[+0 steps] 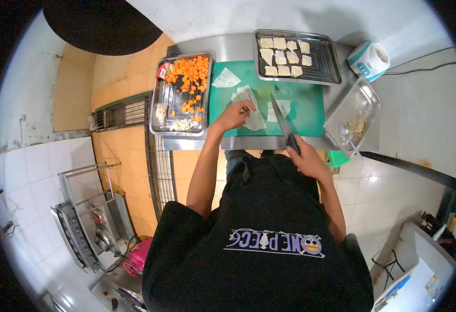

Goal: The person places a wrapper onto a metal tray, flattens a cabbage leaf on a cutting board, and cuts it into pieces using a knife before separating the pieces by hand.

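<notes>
My right hand (309,160) is closed around the black handle of a kitchen knife (282,117), whose blade points away from me across the green cutting board (311,104). Beneath and beside the blade lies a small pale dough piece (283,110). My left hand (234,115) is over a larger pale dough sheet (254,120), fingers bent and thumb apart; whether the fingertips press on it I cannot tell. Another folded, roughly triangular dough piece (226,78) rests at the board's far left.
A dark tray (332,65) at the back holds several dough squares. At left, another tray (154,112) carries carrot slices (190,73) and chopped pale pieces. A clear container (371,99) with a spoon and minced filling stands right, beside a tissue roll (368,61).
</notes>
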### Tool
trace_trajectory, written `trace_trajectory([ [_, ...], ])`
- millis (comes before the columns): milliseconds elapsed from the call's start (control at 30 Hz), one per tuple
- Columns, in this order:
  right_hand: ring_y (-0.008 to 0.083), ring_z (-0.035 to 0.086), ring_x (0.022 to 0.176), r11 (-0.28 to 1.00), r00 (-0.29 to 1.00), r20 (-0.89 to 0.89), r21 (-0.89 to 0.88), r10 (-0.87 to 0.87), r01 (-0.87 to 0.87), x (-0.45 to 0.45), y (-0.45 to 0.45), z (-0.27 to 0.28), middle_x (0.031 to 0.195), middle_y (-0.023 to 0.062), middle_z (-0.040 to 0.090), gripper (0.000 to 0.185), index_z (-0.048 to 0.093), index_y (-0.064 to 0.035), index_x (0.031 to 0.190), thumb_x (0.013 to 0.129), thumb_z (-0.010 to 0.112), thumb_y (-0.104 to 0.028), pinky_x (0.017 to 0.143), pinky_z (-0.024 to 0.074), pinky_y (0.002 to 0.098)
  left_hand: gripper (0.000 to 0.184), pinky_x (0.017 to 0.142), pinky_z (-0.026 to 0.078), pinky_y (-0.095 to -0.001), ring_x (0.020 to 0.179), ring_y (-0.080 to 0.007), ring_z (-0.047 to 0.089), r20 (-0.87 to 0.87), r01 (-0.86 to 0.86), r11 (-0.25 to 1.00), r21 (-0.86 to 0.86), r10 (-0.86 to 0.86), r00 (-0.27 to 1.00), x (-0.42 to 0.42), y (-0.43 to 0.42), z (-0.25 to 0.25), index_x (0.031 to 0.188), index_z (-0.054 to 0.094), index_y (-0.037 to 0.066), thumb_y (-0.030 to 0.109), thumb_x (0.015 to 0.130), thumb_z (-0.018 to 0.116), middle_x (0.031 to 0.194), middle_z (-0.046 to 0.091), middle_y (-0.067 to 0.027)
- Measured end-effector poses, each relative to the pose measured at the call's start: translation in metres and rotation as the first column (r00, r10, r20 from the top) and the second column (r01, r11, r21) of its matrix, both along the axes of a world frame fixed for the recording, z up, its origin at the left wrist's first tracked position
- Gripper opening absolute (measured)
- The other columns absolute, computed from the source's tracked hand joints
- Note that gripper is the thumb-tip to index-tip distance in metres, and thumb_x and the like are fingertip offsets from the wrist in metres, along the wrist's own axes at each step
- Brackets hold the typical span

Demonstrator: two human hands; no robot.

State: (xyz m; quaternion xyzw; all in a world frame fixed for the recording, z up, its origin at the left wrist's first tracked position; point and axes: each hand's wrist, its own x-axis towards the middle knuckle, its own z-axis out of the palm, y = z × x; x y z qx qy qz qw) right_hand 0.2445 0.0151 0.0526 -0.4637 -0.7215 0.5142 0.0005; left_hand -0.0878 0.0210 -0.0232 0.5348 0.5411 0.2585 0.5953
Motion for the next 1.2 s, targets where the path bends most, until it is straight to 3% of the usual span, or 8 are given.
trace_trajectory([
  [33,0.0419,0.065,0.085,1.000,1.000,0.000,-0.006,-0.002,0.002,-0.007,0.000,-0.007,0.089,0.0250,0.066,0.067,0.031,-0.0053,0.156,0.101,0.059,-0.031,0.078,0.0500,0.0483,0.044,0.078,0.057,-0.0439,0.095,-0.0309,0.067,-0.256,-0.097,0.987,0.124,0.127,0.958,0.007,-0.007,0.003,0.126,0.064,0.010,0.002,0.084,0.060,0.110,0.067,-0.0122],
  [67,0.0471,0.065,0.092,0.995,0.999,0.042,0.094,0.029,-0.033,-0.015,-0.001,-0.014,0.096,0.0303,0.067,0.062,0.035,-0.0032,0.151,0.102,0.057,-0.034,0.083,0.0503,0.0533,0.042,0.083,0.055,-0.0454,0.097,-0.0312,0.066,-0.475,-0.155,0.951,0.269,0.271,0.837,0.014,-0.014,0.007,0.128,0.063,0.013,0.008,0.086,0.064,0.112,0.065,-0.0108],
  [100,0.0524,0.065,0.099,0.978,0.995,0.088,0.193,0.057,-0.073,-0.024,0.000,-0.020,0.103,0.0355,0.067,0.058,0.039,-0.0011,0.146,0.102,0.054,-0.036,0.088,0.0506,0.0582,0.042,0.083,0.055,-0.0454,0.097,-0.0312,0.066,-0.475,-0.157,0.951,0.267,0.271,0.837,0.021,-0.020,0.009,0.128,0.063,0.013,0.008,0.086,0.064,0.112,0.065,-0.0108],
  [167,0.0523,0.065,0.096,0.979,0.995,0.081,0.193,0.057,-0.072,-0.037,-0.001,-0.041,0.100,0.0344,0.068,0.055,0.041,-0.0014,0.144,0.102,0.054,-0.036,0.086,0.0505,0.0591,0.049,0.100,0.047,-0.0495,0.122,-0.0327,0.057,-0.701,0.072,0.832,0.549,0.412,0.582,0.035,-0.034,0.010,0.135,0.059,0.016,0.016,0.087,0.068,0.135,0.059,-0.0071],
  [200,0.0521,0.066,0.094,0.978,0.996,0.073,0.197,0.056,-0.069,-0.042,0.000,-0.048,0.098,0.0333,0.068,0.052,0.043,-0.0018,0.141,0.102,0.053,-0.035,0.084,0.0504,0.0599,0.049,0.100,0.047,-0.0495,0.122,-0.0327,0.057,-0.701,0.067,0.833,0.549,0.416,0.580,0.041,-0.040,0.007,0.135,0.059,0.016,0.016,0.087,0.068,0.135,0.059,-0.0071],
  [267,0.0520,0.066,0.092,0.970,0.994,0.086,0.227,0.065,-0.083,-0.049,-0.001,-0.051,0.096,0.0327,0.068,0.051,0.044,-0.0022,0.140,0.102,0.053,-0.034,0.083,0.0503,0.0609,0.056,0.111,0.039,-0.0515,0.142,-0.0293,0.043,-0.714,0.145,0.788,0.599,0.443,0.542,0.048,-0.050,-0.007,0.140,0.055,0.016,0.024,0.087,0.071,0.151,0.049,-0.0065],
  [567,0.0525,0.066,0.091,0.974,0.982,0.165,0.193,0.092,-0.123,-0.056,-0.006,-0.054,0.096,0.0324,0.068,0.047,0.045,-0.0047,0.138,0.102,0.053,-0.033,0.083,0.0502,0.0627,0.057,0.119,0.029,-0.0542,0.148,-0.0304,0.037,-0.735,0.193,0.810,0.554,0.368,0.569,0.055,-0.069,-0.026,0.144,0.055,0.016,0.043,0.094,0.065,0.159,0.043,-0.0059],
  [1200,0.0539,0.064,0.087,0.971,0.987,0.147,0.216,0.070,-0.101,-0.052,-0.015,-0.052,0.093,0.0332,0.067,0.049,0.042,-0.0040,0.142,0.102,0.053,-0.030,0.082,0.0490,0.0619,0.050,0.122,0.023,-0.0545,0.150,-0.0321,0.034,-0.725,0.171,0.803,0.570,0.395,0.564,0.060,-0.075,-0.030,0.142,0.057,0.019,0.042,0.097,0.062,0.158,0.044,-0.0065],
])
